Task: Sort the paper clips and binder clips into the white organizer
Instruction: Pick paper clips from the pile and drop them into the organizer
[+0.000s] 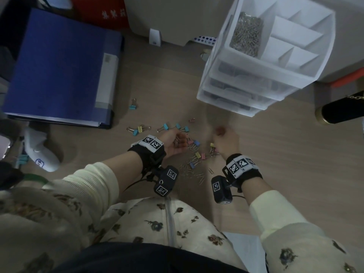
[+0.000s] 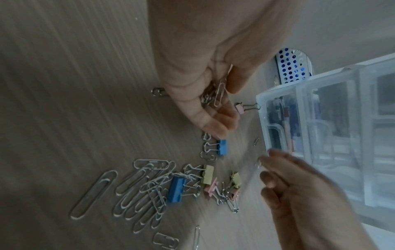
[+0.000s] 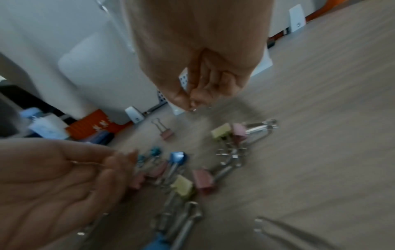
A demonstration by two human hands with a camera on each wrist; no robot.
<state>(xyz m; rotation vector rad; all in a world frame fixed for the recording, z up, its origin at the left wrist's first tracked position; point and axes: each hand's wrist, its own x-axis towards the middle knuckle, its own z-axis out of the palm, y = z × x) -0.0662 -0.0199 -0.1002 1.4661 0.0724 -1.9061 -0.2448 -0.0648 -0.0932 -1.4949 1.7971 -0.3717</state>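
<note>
My left hand (image 1: 174, 143) lies palm up over the wooden surface, fingers curled round a small bunch of silver paper clips (image 2: 215, 94). My right hand (image 1: 224, 141) hovers blurred just to the right, thumb and forefinger pinching a small shiny paper clip (image 3: 193, 109). Between and below the hands lie pastel binder clips (image 1: 194, 143) and a loose pile of paper clips (image 2: 138, 191). The white organizer (image 1: 246, 75) stands at the upper right, with a heap of paper clips (image 1: 247, 34) in its left top compartment. Its other top compartments look empty.
A blue folder (image 1: 59, 66) lies at the left. Near its corner sits a stray blue binder clip (image 1: 133, 106). A black cylinder (image 1: 340, 113) lies at the right edge, a white device (image 1: 42, 152) at the lower left. Translucent drawers (image 1: 236, 95) sit under the organizer's tray.
</note>
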